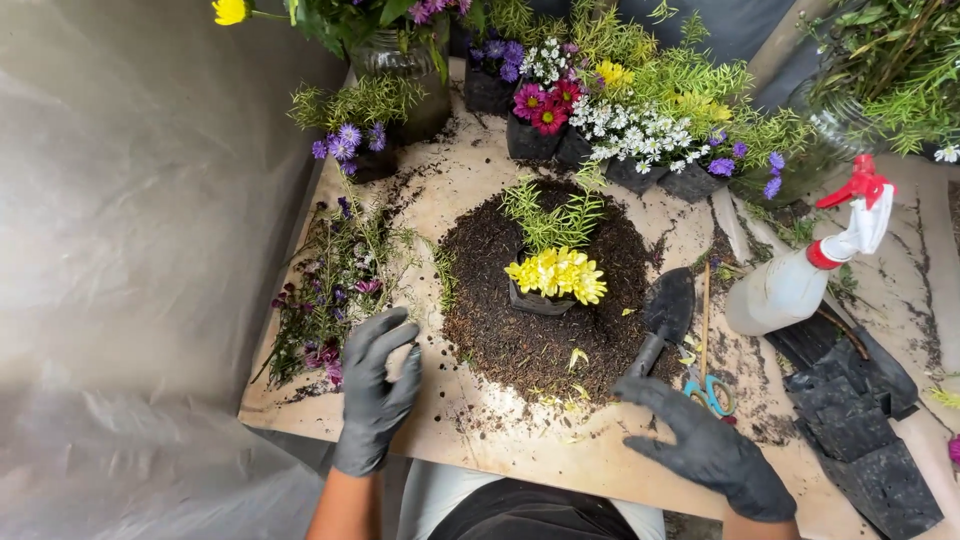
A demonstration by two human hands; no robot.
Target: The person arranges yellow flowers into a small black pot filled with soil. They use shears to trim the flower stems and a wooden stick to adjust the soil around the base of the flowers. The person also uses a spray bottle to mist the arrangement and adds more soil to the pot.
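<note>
The hand trowel is what my right hand is reaching at, but going from the left: a sheet of grey plastic hangs beside the wooden table, and at the table's left edge lies a loose heap of cut purple flowers with thin green stems. My left hand, in a dark glove, hovers just beside that heap with fingers spread apart and nothing in it. In the middle sits a round mound of dark soil, and on it a small black pot of yellow flowers with a feathery green sprig standing just behind. Behind the mound, a row of black pots with pink, white and purple blooms lines the back of the table. The trowel lies at the mound's right edge, blade on the soil, handle pointing toward me. My right hand, gloved too, is open with fingers splayed, its fingertips at the handle's end; I can't quite tell if they touch. Just beside lie blue-handled scissors, then a white spray bottle with a red trigger, lying tilted, and a stack of empty black pots.
</note>
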